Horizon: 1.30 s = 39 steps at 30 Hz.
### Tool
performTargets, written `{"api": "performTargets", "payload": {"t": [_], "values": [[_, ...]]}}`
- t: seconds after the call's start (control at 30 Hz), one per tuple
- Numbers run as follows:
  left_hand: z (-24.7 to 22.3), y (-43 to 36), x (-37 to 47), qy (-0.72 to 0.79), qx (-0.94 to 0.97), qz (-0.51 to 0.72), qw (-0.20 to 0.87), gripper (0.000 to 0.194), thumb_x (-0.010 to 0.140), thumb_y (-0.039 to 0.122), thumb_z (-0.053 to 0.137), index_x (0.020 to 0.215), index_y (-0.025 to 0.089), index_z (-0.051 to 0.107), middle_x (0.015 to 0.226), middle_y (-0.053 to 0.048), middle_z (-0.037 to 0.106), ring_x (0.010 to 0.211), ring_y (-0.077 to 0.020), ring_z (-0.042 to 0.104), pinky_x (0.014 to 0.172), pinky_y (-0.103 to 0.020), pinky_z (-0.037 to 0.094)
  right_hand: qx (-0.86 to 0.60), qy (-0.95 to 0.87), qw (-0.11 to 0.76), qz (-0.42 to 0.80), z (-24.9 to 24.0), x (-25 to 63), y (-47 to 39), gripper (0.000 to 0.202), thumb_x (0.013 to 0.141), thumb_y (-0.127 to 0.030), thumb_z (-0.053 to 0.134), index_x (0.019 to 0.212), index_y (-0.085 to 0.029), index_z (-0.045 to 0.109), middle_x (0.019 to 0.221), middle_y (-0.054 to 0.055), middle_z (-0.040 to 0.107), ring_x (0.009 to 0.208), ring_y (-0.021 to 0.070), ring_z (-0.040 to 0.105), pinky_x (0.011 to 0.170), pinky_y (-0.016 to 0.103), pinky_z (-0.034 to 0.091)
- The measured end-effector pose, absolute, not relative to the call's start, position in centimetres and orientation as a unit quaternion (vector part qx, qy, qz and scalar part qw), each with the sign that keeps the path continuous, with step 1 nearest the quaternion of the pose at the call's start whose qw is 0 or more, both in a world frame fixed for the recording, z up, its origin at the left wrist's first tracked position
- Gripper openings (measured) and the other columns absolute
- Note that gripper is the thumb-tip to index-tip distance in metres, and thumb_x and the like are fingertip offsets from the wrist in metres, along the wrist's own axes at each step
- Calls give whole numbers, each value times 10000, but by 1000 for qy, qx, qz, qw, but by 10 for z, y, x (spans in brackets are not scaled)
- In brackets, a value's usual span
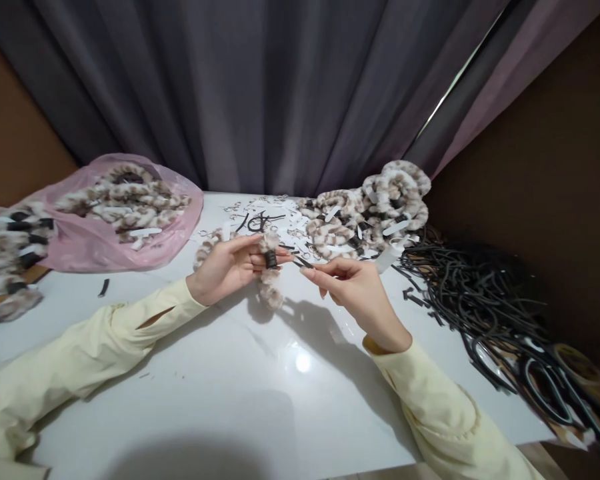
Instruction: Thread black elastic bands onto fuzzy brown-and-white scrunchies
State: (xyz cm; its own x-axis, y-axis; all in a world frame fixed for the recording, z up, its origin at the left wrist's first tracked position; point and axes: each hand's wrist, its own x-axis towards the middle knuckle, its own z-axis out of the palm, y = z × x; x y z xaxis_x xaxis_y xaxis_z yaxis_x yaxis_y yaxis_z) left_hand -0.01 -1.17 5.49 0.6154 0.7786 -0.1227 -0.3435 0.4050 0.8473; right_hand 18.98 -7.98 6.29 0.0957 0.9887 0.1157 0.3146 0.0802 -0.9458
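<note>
My left hand (233, 263) is closed around a fluffy white-and-brown furry cord (270, 293), which has a black band (271, 259) wrapped round it near the fingertips. The end of the furry cord hangs below the fingers. To its right, my right hand (353, 290) pinches a thin black strip (304, 262) between thumb and fingers. The strip points toward the black band; whether the two are joined is too small to tell. More of the furry cord (205, 248) shows behind my left hand.
A pink plastic bag (190, 217) of furry loops stands at the left, more furry loops (400, 193) at the back right. Small metal clasps (260, 205) lie between them. Black cords (485, 293) pile up along the right edge. A short black strip (105, 287) lies at the left.
</note>
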Motion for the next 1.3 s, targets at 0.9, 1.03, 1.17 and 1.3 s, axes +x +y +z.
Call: {"api": "performTargets", "payload": {"t": [0.9, 1.03, 1.17, 1.3], "values": [[46, -23, -5, 410, 824, 213, 326, 157, 704, 316, 601, 734, 168, 644, 755, -19, 666, 725, -186, 591, 651, -258, 394, -569, -653, 296, 403, 58, 211, -69, 340, 681, -460, 663, 653, -128, 600, 483, -5, 545, 375, 42, 329, 352, 185, 229], [39, -29, -5, 397, 864, 200, 237, 174, 767, 251, 518, 827, 163, 655, 823, -63, 677, 753, -206, 604, 665, -271, 383, -601, -737, 69, 302, 47, 239, -59, 265, 691, -389, 656, 620, -140, 600, 544, 32, 589, 449, 93, 455, 399, 200, 306], [37, -32, -3, 382, 878, 170, 232, 161, 773, 246, 507, 822, 171, 640, 806, -62, 663, 747, -207, 590, 624, -262, 359, -595, -774, 14, 217, 42, 244, -58, 282, 617, -384, 733, 730, -156, 613, 706, 62, 628, 614, 173, 553, 529, 254, 407], [38, -29, 1, 380, 864, 118, 310, 162, 718, 310, 584, 781, 163, 616, 728, -25, 626, 678, -181, 556, 583, -245, 339, -500, -824, 215, 161, 50, 215, -70, 344, 716, -395, 675, 954, -167, 576, 989, 112, 603, 925, 238, 557, 791, 332, 436]]}}
